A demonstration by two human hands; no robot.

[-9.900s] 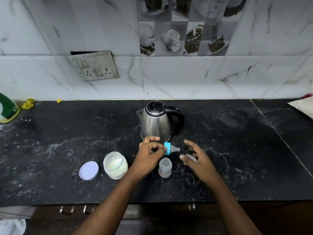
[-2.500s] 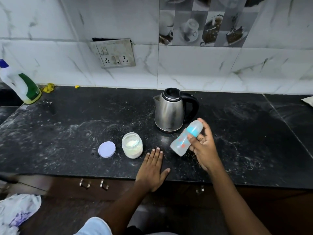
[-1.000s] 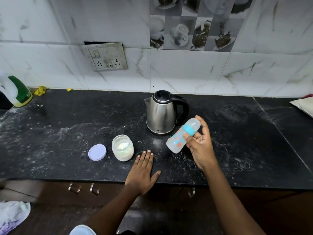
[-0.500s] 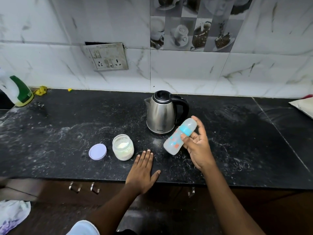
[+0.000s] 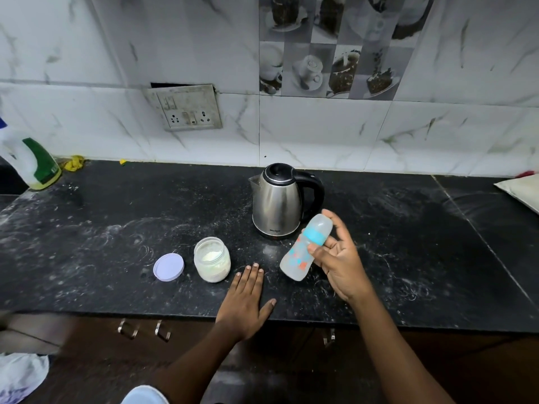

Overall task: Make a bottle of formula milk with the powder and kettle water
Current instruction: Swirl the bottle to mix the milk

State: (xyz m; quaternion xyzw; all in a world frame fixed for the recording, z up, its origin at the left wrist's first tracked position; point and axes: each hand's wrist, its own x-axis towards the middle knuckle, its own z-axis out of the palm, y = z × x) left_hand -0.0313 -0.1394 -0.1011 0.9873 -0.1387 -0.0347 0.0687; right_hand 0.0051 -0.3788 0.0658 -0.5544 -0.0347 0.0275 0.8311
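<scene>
Right hand [image 5: 339, 265] clamped on capped bottle [image 5: 304, 249], tilted just right of kettle [image 5: 277, 201], likely for shaking. Left hand [image 5: 245, 301] flat, fingers together, steadying on counter [image 5: 102, 228] before kettle.

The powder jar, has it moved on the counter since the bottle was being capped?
No. The powder jar sits left of the kettle, with its purple lid beside it, as before.

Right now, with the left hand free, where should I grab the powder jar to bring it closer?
Grip the powder jar around its rounded glass body, below the open mouth, coming from its near right side, where the left hand lies flat on the counter. It stands upright and uncovered, so I'd keep it level. Its lid lies on its left, blocking that side.
</scene>
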